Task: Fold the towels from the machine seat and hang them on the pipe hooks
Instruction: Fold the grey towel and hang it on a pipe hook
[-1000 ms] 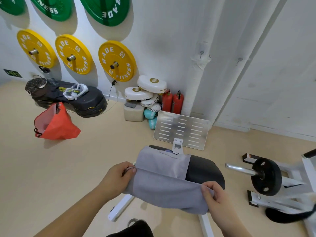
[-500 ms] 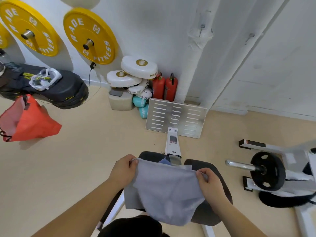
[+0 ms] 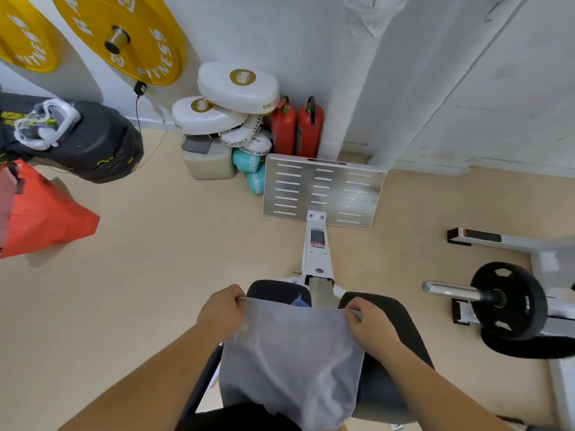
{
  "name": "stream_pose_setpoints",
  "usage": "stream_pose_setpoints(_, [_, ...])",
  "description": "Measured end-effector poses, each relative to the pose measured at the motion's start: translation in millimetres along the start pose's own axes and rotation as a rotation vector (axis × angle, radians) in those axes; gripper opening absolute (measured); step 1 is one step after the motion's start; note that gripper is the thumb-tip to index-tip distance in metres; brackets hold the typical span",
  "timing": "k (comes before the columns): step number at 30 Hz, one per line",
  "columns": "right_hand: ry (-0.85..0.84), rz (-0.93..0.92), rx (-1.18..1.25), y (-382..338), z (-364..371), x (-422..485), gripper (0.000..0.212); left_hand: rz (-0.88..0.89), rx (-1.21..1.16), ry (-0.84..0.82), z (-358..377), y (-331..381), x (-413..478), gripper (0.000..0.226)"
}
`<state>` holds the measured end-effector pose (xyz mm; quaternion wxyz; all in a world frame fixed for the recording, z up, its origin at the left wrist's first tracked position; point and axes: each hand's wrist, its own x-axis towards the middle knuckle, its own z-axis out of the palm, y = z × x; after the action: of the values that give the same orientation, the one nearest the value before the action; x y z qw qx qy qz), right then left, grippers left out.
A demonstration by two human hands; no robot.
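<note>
Closest to the camera, a grey towel (image 3: pixel 292 353) hangs over the near part of the black machine seat (image 3: pixel 273 290), its lower end drooping toward the person's dark-clothed lap. The left grip (image 3: pixel 222 309) pinches the towel's upper left corner with curled fingers. The right grip (image 3: pixel 370 328) pinches the upper right corner the same way, so the top edge runs fairly straight between the two. Both bare forearms reach in from the bottom of the view.

Just past that top edge, a small bit of blue cloth (image 3: pixel 300 301) peeks out on the seat, beside the metal post of the white machine beam (image 3: pixel 317 247). The beam runs away across the beige floor (image 3: pixel 186 244) to a slotted metal footplate (image 3: pixel 323 191).

To the right, a black weight plate (image 3: pixel 507 303) sits on a chrome bar of a white frame. To the left lies an orange bag (image 3: pixel 40 219), with a black padded piece (image 3: pixel 93 144) behind it.

Against the far wall stand two red fire extinguishers (image 3: pixel 295 129), a stack of white boxing pads (image 3: pixel 236 88) and teal pads (image 3: pixel 252 169). A white wrapped pipe (image 3: pixel 354 73) rises beside the extinguishers. Yellow weight plates (image 3: pixel 124 35) hang on the wall at upper left.
</note>
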<state>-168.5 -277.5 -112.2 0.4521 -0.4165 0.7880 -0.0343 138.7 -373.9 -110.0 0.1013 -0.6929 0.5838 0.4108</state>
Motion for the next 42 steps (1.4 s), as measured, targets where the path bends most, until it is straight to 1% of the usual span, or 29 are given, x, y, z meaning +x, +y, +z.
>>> stream_pose_setpoints(6, [-0.207,0.019,-0.134,2,6,31,0.010,0.005,0.083,-0.119,18,3,20,0.019])
stream_pose_setpoints(10, [-0.226,0.009,-0.176,-7,4,34,0.005,-0.026,0.048,-0.104,20,-2,25,0.015])
stream_pose_setpoints(12, [-0.236,0.018,-0.136,-12,4,31,0.004,-0.034,0.041,-0.081,16,-5,27,0.013])
stream_pose_setpoints(16, [-0.144,0.099,0.060,-14,-3,18,0.008,-0.002,-0.027,-0.076,12,-4,25,0.014])
stream_pose_setpoints(18, [-0.132,0.114,0.120,-14,-11,7,0.022,0.003,-0.079,-0.076,7,0,21,0.013])
stream_pose_setpoints(20, [-0.167,0.120,0.094,-13,-18,-5,0.038,0.016,-0.139,-0.059,-2,3,15,0.011])
stream_pose_setpoints(21, [-0.189,0.117,0.064,-13,-21,-11,0.038,0.024,-0.179,-0.047,-8,3,11,0.011])
stream_pose_setpoints(22, [-0.216,0.109,0.020,-13,-24,-18,0.032,0.031,-0.229,-0.040,-15,3,7,0.011])
stream_pose_setpoints(23, [-0.250,0.106,-0.022,-14,-27,-26,0.020,0.041,-0.278,-0.036,-23,3,1,0.012])
stream_pose_setpoints(24, [-0.280,0.098,-0.060,-14,-30,-34,0.018,0.053,-0.316,-0.032,-29,1,-6,0.014])
stream_pose_setpoints(25, [-0.297,0.092,-0.081,-14,-32,-42,0.029,0.068,-0.336,-0.029,-35,0,-14,0.015])
stream_pose_setpoints(26, [-0.303,0.078,-0.101,-13,-33,-49,0.035,0.085,-0.347,-0.034,-40,-1,-24,0.017])
stream_pose_setpoints(28, [-0.276,0.021,-0.113,-12,-36,-64,0.031,0.117,-0.368,-0.060,-48,-1,-46,0.020])
stream_pose_setpoints(31, [-0.200,-0.058,-0.023,-9,-46,-87,0.019,0.149,-0.350,-0.099,-59,-1,-82,0.024])
stream_pose_setpoints(33, [-0.189,-0.106,-0.003,-7,-51,-104,0.017,0.169,-0.303,-0.104,-66,-3,-105,0.017])
stream_pose_setpoints(37, [-0.154,-0.207,-0.017,0,-57,-144,0.013,0.220,-0.236,-0.093,-76,-6,-159,0.009])
stream_pose_setpoints(39, [-0.127,-0.243,0.007,4,-65,-166,0.013,0.251,-0.238,-0.059,-82,-7,-186,0.007])
stream_pose_setpoints(42, [-0.064,-0.270,0.100,12,-78,-195,0.024,0.310,-0.307,-0.020,-90,-9,-223,0.011])
